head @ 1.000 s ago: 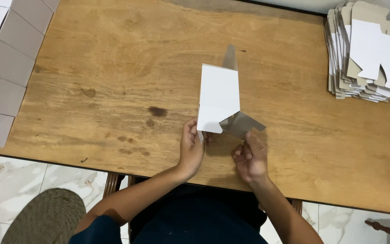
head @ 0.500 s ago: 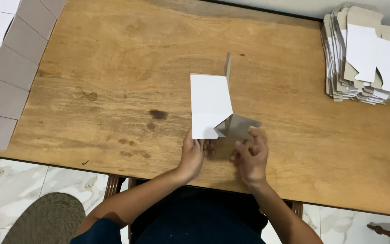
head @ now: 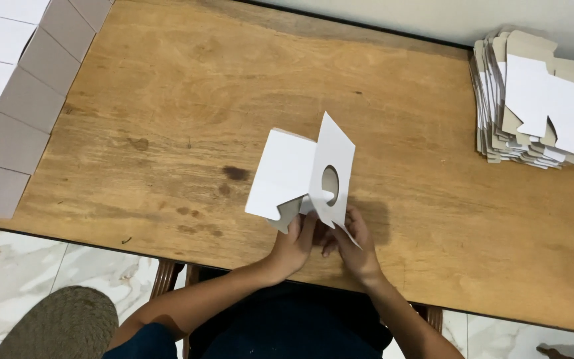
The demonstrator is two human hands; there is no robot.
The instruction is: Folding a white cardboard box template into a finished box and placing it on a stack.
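While both hands are meeting at the near edge of the bench point(head: 167, 106), the left hand point(head: 295, 242) is closing its fingers on the lower edge of a white card blank point(head: 286, 171), and the right hand point(head: 353, 244) is pinching the bottom of the same blank's upright panel. That panel is standing on edge, tilting slightly, and is showing an oval cut-out point(head: 330, 185); the wider white face beside it is leaning away to the left. A grey flap point(head: 287, 214) of the blank's underside is showing just above the left thumb. The blank is being held just above the wooden surface, near the middle of its front edge, and is casting a shadow to the right.

Farther out, a stack point(head: 539, 106) of flat blanks, white on grey, is lying at the far right corner, well apart from the hands. Along the left edge, a row of folded boxes point(head: 14, 119) in white and grey is sitting side by side. Below the bench, pale marble floor point(head: 14, 266) is showing, with a round woven mat point(head: 61, 326) at the lower left, beside the person's left arm.
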